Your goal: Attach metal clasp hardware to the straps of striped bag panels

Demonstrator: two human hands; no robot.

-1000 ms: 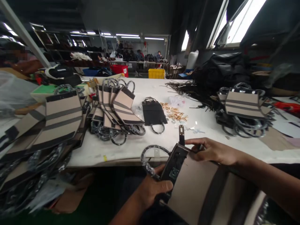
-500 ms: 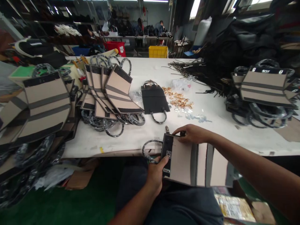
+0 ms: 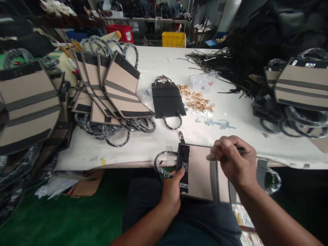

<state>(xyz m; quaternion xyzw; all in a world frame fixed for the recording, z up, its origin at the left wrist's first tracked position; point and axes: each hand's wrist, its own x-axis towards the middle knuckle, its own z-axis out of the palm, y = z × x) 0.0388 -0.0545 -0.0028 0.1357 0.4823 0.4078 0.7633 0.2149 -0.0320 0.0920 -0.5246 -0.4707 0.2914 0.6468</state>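
An unfolded bag panel [image 3: 200, 171], beige inside with grey and black strips, lies across my lap and the table's front edge. My left hand [image 3: 171, 189] grips its black left end, the thumb on a small metal plate [image 3: 184, 166]. Another metal plate [image 3: 183, 186] sits lower on that strip. A plastic-wrapped handle [image 3: 164, 164] loops out on the left. At the top corner a tab with a metal clasp [image 3: 181, 136] sticks up. Above the panel's middle, my right hand [image 3: 233, 159] is closed round a slim dark object [image 3: 241, 149], mostly hidden by the fingers.
A black bag piece [image 3: 167, 99] lies mid-table beside gold metal fittings [image 3: 198, 102] and small silvery pieces [image 3: 217, 123]. Stacked bag panels [image 3: 123, 89] stand left, more panels [image 3: 302, 82] right. Dark straps [image 3: 212, 63] spread at the back right.
My right hand has lifted off the panel's top edge and moved right, now closed in a fist. My left hand keeps its hold. The view has tipped downward.
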